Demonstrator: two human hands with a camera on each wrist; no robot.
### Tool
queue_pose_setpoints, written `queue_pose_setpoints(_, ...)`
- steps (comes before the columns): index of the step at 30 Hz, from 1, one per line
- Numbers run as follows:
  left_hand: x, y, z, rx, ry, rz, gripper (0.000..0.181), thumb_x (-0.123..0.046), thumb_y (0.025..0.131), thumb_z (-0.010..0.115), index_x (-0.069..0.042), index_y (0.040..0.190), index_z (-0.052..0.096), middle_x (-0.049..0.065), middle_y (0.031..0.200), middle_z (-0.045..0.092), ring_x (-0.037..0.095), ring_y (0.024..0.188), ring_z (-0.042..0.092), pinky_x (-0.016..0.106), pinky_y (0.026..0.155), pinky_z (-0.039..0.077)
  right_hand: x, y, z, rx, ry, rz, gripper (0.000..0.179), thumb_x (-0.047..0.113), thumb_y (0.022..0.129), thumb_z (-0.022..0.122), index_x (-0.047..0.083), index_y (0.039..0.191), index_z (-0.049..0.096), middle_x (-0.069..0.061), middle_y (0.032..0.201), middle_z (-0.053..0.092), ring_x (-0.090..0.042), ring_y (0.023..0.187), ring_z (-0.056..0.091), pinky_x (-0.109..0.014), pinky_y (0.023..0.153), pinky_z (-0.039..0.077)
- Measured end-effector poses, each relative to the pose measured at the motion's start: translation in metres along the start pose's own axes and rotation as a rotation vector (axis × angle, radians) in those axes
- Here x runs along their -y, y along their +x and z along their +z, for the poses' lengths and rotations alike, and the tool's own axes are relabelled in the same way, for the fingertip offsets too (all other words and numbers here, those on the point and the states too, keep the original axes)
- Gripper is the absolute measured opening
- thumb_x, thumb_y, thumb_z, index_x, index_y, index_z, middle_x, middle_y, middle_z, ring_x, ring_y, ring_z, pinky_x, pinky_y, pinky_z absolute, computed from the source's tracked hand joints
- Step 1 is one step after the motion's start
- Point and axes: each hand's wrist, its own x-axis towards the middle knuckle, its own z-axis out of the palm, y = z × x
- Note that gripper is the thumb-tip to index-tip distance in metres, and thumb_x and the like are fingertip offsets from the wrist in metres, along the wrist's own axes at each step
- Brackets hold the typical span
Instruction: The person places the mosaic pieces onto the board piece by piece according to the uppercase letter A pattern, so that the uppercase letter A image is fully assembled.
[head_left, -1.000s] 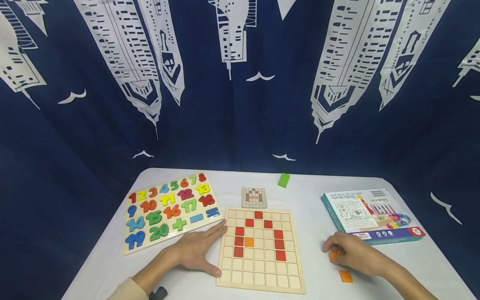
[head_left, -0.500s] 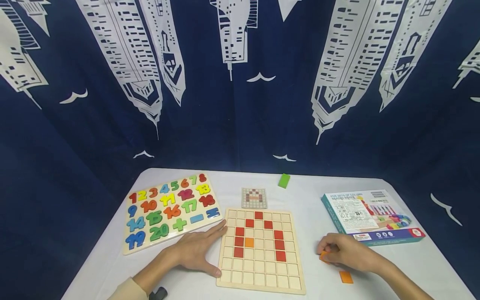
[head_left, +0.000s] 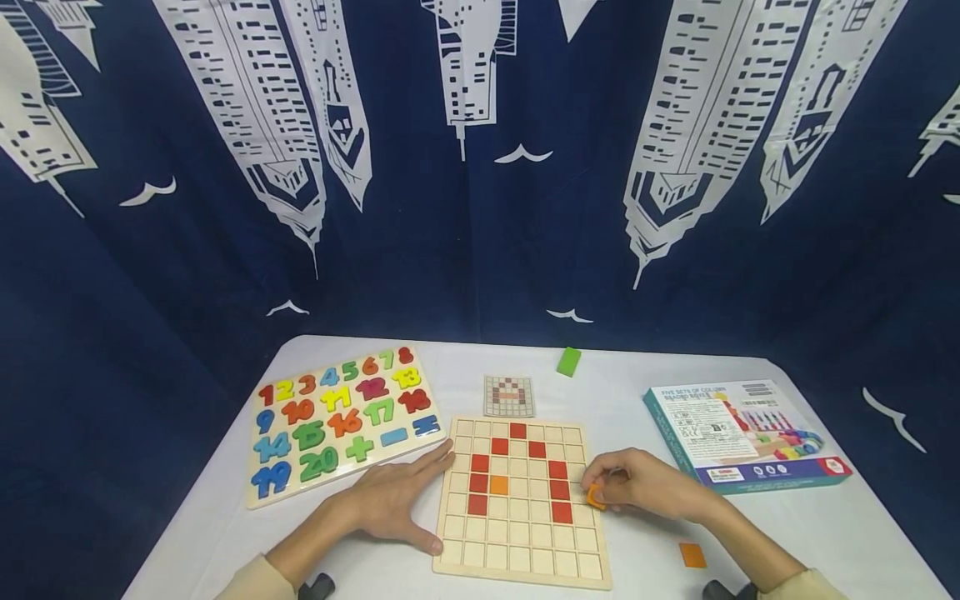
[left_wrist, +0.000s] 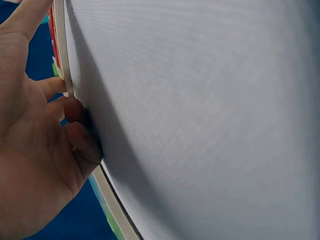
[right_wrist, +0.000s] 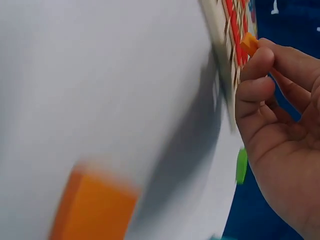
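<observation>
A wooden grid board point(head_left: 521, 577) lies flat on the white table, with several red tiles point(head_left: 562, 512) set in its squares and one orange tile point(head_left: 498, 485) inside the left column of red. My left hand point(head_left: 390, 500) rests at the board's left edge, thumb and forefinger spread along it. Between thumb and fingertips, my right hand point(head_left: 652, 483) pinches another orange tile point(right_wrist: 249, 44), held tilted at the board's right edge. A loose orange tile point(head_left: 692, 555) lies on the table below the right forearm; the right wrist view shows it large and blurred.
Behind the board lies a small pattern card point(head_left: 507, 396), with a green block point(head_left: 568, 362) to its right. A number puzzle board point(head_left: 258, 502) stands close to the left hand. A flat box point(head_left: 720, 433) lies at the right. A dark patterned curtain point(head_left: 465, 267) hangs behind the table.
My right hand has moved left from beside the box to the board's right edge, carrying the pinched orange tile. The left hand has stayed in place.
</observation>
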Motion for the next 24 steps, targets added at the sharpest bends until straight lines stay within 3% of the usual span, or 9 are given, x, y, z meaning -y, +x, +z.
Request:
queue_pose_setpoints(6,0.000,-0.001,-0.001,0.004,0.004,-0.007,0.123,-0.089,0.066,0.064,-0.027,0.162,0.019,-0.008,0.170,0.004,0.038,0.140,0.043,0.059,0.104,0.042,0.019,0.030,0.017,0.013,0.031,-0.042,0.022,0.003,0.094,0.061,0.009,0.113,0.071,-0.010,0.082,0.068,-0.013,0.062,0.057,-0.025,0.054,0.047)
queue_pose_setpoints(14,-0.001,-0.001,0.000,0.014,-0.001,-0.013,0.122,-0.089,0.066,0.063,-0.029,0.162,0.019,-0.009,0.170,0.004,0.038,0.142,0.041,0.063,0.105,0.040,0.034,0.064,0.039,-0.068,-0.034,-0.052,0.007,0.009,0.092,0.071,0.012,0.098,0.071,-0.005,0.078,0.068,-0.016,0.064,0.064,-0.026,0.057,0.052)
queue_pose_setpoints(24,-0.001,-0.001,-0.001,0.016,0.003,-0.017,0.123,-0.090,0.065,0.062,-0.029,0.162,0.019,-0.009,0.170,0.003,0.037,0.142,0.042,0.061,0.105,0.041,0.039,0.083,0.052,-0.125,-0.095,-0.067,0.004,0.006,0.088,0.075,0.009,0.090,0.073,0.000,0.074,0.070,-0.015,0.059,0.066,-0.026,0.055,0.054)
